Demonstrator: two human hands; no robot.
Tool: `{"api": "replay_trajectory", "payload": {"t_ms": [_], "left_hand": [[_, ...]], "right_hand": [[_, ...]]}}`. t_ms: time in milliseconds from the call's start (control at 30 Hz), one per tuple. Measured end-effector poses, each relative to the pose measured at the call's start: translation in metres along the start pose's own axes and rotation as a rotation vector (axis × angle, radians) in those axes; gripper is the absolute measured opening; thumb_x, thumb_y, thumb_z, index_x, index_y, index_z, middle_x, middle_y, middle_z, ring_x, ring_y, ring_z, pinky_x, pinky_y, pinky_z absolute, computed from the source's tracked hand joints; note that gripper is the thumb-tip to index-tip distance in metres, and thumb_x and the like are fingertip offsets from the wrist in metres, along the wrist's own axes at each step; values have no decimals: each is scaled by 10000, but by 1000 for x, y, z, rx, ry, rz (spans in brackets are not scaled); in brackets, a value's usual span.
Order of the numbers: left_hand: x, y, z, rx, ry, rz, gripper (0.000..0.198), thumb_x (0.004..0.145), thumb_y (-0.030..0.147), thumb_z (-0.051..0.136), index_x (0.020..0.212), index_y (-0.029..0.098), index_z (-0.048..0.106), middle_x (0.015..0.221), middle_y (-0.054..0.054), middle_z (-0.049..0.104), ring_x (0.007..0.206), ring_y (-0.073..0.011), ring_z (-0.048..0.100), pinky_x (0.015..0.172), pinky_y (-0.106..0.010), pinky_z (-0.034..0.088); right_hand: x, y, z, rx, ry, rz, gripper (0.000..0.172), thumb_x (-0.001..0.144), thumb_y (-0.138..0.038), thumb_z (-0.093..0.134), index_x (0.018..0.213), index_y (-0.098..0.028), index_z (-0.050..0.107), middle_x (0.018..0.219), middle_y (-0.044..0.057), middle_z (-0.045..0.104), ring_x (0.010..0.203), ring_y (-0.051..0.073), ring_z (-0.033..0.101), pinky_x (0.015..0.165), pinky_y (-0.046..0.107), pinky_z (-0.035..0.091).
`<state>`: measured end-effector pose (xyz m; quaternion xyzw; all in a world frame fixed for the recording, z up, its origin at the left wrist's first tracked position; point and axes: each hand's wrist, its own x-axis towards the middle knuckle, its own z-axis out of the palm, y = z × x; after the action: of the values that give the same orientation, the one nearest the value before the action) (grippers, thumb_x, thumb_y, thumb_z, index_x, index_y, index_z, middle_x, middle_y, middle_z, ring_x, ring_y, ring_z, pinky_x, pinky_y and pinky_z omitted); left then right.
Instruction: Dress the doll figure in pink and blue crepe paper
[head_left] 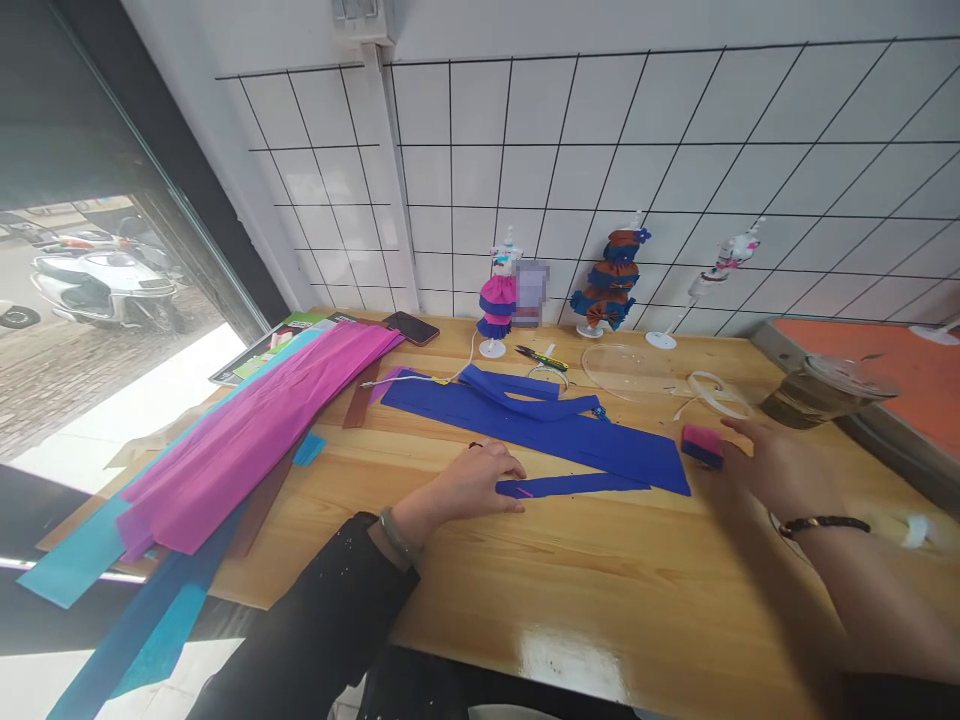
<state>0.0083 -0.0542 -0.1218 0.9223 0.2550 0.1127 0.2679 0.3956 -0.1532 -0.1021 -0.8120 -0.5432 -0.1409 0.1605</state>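
Note:
My left hand (480, 482) is at the near end of a narrow blue crepe paper strip (574, 486), thumb and fingers closing on it at the table. A small pink mark shows on the strip by the fingertips. Behind it lies a wide blue crepe paper sheet (570, 428), with more blue pieces on top. My right hand (772, 465), slightly blurred, reaches to a small pink and dark blue block (703, 446). Its thumb and fingers are apart at the block's right edge; I cannot tell whether they touch it.
Long pink crepe sheets (277, 430) and turquoise strips (71, 570) cover the table's left side. Along the back are a phone (412, 327), a yellow-black cutter (541, 357), dressed figures on stands (498, 300) and white tape (712, 392). A tilted drink cup (814, 392) stands right.

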Motion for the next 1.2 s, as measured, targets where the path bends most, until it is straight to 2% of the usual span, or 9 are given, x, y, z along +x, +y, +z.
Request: {"api": "replay_trajectory", "payload": {"t_ms": [133, 233, 300, 433, 667, 800, 967, 1100, 1200], "left_hand": [[0, 3, -1, 9, 2, 0, 277, 814, 427, 627, 979, 211, 682, 991, -44, 643, 1006, -196, 557, 870, -302, 390], [2, 6, 3, 22, 26, -37, 196, 847, 360, 601, 924, 209, 699, 951, -40, 648, 975, -186, 554, 861, -296, 383], [4, 6, 8, 40, 48, -56, 161, 837, 335, 617, 883, 213, 710, 921, -37, 649, 953, -188, 549, 865, -304, 376], [6, 7, 14, 60, 68, -56, 145, 837, 313, 612, 851, 207, 710, 911, -41, 644, 946, -198, 538, 867, -322, 372], [6, 6, 3, -118, 68, -99, 165, 872, 286, 536, 834, 166, 643, 893, -41, 650, 905, -170, 559, 834, -291, 409], [5, -15, -8, -270, 190, -249, 292, 905, 399, 423, 908, 168, 602, 816, -13, 656, 728, -124, 581, 635, -224, 441], [0, -34, -20, -195, 322, -361, 239, 853, 263, 448, 988, 151, 609, 726, -26, 642, 682, -159, 580, 668, -288, 461], [-3, -21, -27, -152, 288, -254, 170, 765, 147, 547, 833, 185, 698, 947, -52, 690, 948, -194, 596, 928, -334, 420], [-3, -3, -31, -390, 263, -193, 247, 833, 320, 568, 988, 183, 703, 1015, -70, 690, 939, -189, 609, 887, -314, 457]], "right_hand": [[-21, -53, 1, 179, -104, -308, 326, 911, -304, 420, 1050, -165, 681, 1075, 141, 690, 982, 245, 638, 857, 359, 478], [-36, -98, 0, 301, -248, -530, 304, 922, -349, 435, 1080, -248, 674, 1078, 49, 694, 1026, 204, 615, 905, 341, 482], [-41, -121, -1, 405, -419, -620, 317, 925, -296, 415, 1097, -214, 668, 1095, 80, 680, 1045, 219, 595, 925, 374, 469], [-36, -142, -3, 450, -633, -605, 302, 872, -221, 447, 1076, -195, 668, 1099, 100, 660, 1028, 235, 592, 925, 392, 457], [-24, -144, -6, 457, -769, -556, 191, 833, -226, 481, 878, -220, 667, 940, 38, 697, 867, 196, 633, 792, 309, 485], [-21, -142, -12, 467, -768, -508, 211, 869, -305, 453, 868, -218, 645, 892, 24, 689, 778, 176, 614, 720, 290, 483], [-20, -139, -13, 665, -684, -312, 275, 855, -466, 493, 844, -228, 631, 832, 16, 677, 752, 174, 595, 662, 276, 484], [-24, -139, -9, 887, -662, -194, 340, 814, -542, 549, 853, -212, 620, 690, 18, 647, 666, 170, 595, 622, 275, 495], [-31, -144, -7, 980, -612, -121, 360, 805, -540, 567, 914, -202, 621, 647, 13, 630, 636, 167, 601, 629, 278, 510]]}}
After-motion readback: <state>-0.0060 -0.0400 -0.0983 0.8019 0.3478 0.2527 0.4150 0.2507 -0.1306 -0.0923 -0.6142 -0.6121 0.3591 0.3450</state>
